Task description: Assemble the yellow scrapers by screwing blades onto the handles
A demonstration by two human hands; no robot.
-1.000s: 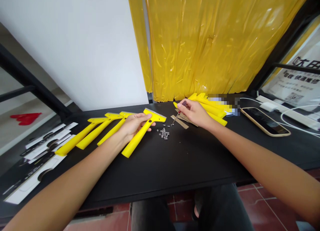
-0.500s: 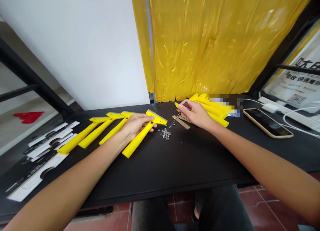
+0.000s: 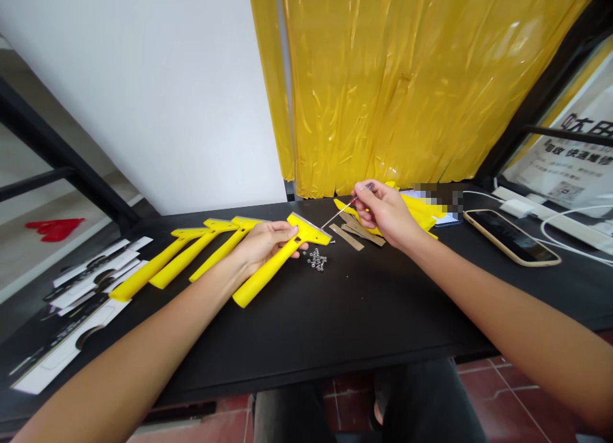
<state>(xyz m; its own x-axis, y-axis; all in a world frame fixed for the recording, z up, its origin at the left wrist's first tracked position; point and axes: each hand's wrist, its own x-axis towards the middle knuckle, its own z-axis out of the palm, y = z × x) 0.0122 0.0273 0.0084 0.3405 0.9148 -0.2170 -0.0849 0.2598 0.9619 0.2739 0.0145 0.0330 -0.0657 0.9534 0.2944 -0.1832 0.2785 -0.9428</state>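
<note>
My left hand (image 3: 268, 242) is closed around the neck of a yellow scraper (image 3: 268, 274), whose wide head with a metal blade edge points up and to the right. In my right hand (image 3: 383, 210) is a thin screwdriver (image 3: 345, 208), gripped by its dark handle. Its shaft slants down to the left, and the tip is close to the scraper's blade edge; whether they touch I cannot tell. Just below the scraper head lies a small pile of screws and nuts (image 3: 317, 260). Strips of brown cardboard (image 3: 347, 237) lie under my right hand.
Several yellow scrapers (image 3: 218, 255) lie in a row at the left, beside white and black packaging sleeves (image 3: 71, 347). More yellow pieces (image 3: 421, 210) are piled behind my right hand. A phone (image 3: 512, 237) and white cables with a power strip (image 3: 550, 216) are at the right.
My right hand has moved slightly right and up, and the screwdriver now lies flatter, with its tip behind the scraper's head. The scraper head has shifted a little to the right.
</note>
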